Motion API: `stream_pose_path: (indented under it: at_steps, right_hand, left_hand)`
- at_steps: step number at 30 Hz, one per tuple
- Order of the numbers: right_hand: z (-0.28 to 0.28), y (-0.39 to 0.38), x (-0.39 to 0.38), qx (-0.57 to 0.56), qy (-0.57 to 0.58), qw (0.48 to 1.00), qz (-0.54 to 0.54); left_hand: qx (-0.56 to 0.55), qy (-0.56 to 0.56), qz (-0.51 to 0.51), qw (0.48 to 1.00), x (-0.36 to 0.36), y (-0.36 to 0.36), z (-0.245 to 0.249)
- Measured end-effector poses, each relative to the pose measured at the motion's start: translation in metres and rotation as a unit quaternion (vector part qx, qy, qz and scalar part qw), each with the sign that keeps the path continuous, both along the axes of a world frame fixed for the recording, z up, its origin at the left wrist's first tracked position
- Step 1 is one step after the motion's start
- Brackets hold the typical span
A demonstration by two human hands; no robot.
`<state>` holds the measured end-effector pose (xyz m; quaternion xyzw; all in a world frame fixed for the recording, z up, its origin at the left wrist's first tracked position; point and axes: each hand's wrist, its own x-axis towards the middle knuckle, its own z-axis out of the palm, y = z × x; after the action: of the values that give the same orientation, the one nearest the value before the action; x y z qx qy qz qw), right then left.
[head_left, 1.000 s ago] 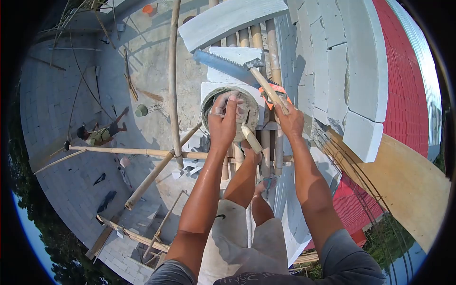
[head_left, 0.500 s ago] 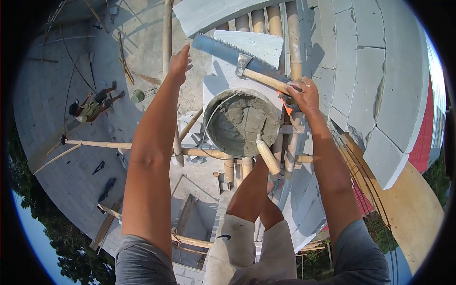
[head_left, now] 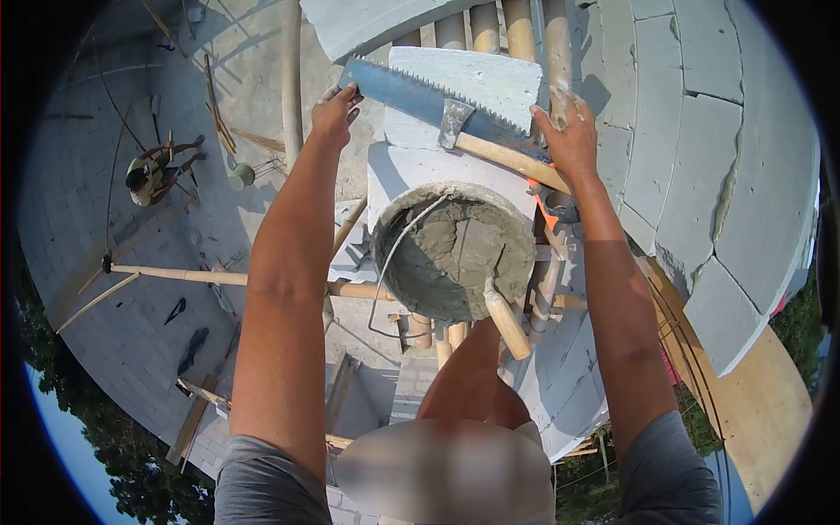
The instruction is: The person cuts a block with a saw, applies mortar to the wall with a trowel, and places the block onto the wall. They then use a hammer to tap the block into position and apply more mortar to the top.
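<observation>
White block (head_left: 490, 79) lies crosswise at 12 o'clock beyond the mortar bucket (head_left: 455, 254), long axis running 9 to 3; both arms stretch forward, 1 of the hands at each end; saw (head_left: 402, 92) rests slanted on top; left hand (head_left: 335, 109) curls at the blade tip at 10 o'clock, grip impossible to tell; right hand (head_left: 569, 131) lies flat, released, on the 2 o'clock end.

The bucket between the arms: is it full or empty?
Partly full. Wet grey mortar fills the bucket to a little under its rim, and a wooden tool handle stands in it.
</observation>
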<state>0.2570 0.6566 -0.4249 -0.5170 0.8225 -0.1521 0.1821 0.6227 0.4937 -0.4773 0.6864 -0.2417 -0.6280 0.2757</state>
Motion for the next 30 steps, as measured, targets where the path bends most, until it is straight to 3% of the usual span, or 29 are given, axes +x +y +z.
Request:
stream_pose_path:
  at_steps: [4,6,8,10,18,22,24,25,26,27,29,30]
  right_hand:
    - [-0.011,-0.025,0.014,0.055,-0.008,0.998,-0.017]
    - [-0.018,-0.037,0.019,0.045,-0.036,0.998,-0.032]
    - [-0.023,-0.045,0.025,0.050,-0.045,0.997,-0.042]
    - [-0.022,-0.054,0.028,0.052,-0.049,0.996,-0.051]
    - [-0.009,-0.068,0.021,0.131,-0.039,0.989,-0.065]
    - [-0.003,-0.088,0.012,0.163,-0.084,0.982,-0.056]
    - [0.007,-0.111,0.014,0.142,-0.021,0.990,-0.009]
    - [-0.006,-0.126,0.018,0.029,-0.188,0.977,-0.101]
    - [-0.018,-0.145,0.023,-0.084,-0.347,0.915,-0.187]
    - [-0.029,-0.169,0.024,-0.088,-0.350,0.914,-0.186]
    - [-0.045,-0.211,0.029,-0.159,-0.588,0.739,-0.289]
    - [-0.046,-0.223,0.031,-0.158,-0.649,0.678,-0.306]
  left_hand:
    - [0.119,0.012,0.017,0.993,0.040,0.008,-0.007]
    - [0.127,-0.091,-0.076,0.985,0.052,-0.001,0.000]
    - [0.087,-0.085,-0.089,0.989,0.053,-0.024,-0.007]
    - [0.042,-0.040,0.034,0.998,0.036,-0.054,-0.004]
    - [0.035,0.052,0.006,0.998,-0.015,-0.109,-0.018]
    - [0.011,0.034,-0.029,0.999,-0.021,-0.121,-0.012]
    - [0.003,-0.068,-0.009,0.998,-0.022,-0.123,0.000]
    - [-0.001,-0.080,-0.028,0.996,-0.019,-0.124,0.003]
    - [-0.004,-0.081,-0.027,0.996,-0.017,-0.123,0.005]
    - [0.009,-0.074,-0.039,0.996,-0.022,-0.119,0.015]
    - [0.033,-0.066,-0.048,0.996,-0.037,-0.102,0.040]
    - [0.040,-0.058,-0.071,0.995,-0.040,-0.095,0.045]
